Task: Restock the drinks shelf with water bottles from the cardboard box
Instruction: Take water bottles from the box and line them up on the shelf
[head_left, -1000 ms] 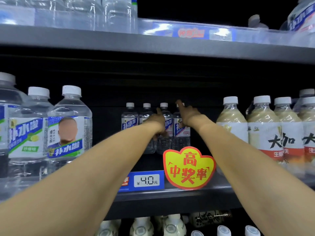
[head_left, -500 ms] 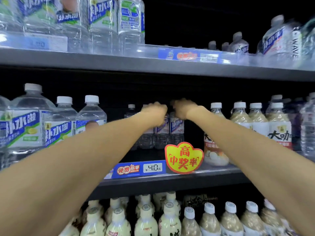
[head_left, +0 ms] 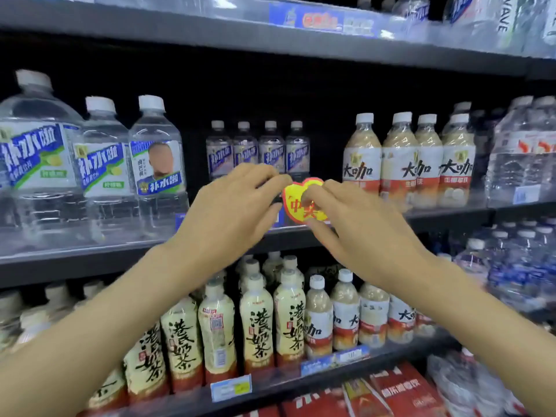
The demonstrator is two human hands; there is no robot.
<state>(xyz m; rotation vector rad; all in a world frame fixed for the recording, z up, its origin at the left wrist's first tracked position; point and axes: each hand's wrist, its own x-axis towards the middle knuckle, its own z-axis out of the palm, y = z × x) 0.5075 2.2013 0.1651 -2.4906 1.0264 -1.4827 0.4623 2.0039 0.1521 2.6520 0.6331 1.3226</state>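
At the middle shelf (head_left: 90, 254), my left hand (head_left: 231, 212) and right hand (head_left: 355, 224) hang loose and empty before four small water bottles (head_left: 258, 152) (probably light, slippery, thin-walled; best gripped mid-body).

Dark gap open ahead of four small water bottles (head_left: 258, 150); yellow promo tag (head_left: 301, 203) blocks shelf edge (head_left: 90, 251).

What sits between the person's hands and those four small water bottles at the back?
In the head view, only dark bare shelf separates the hands from the four small water bottles, with the yellow tag in front.
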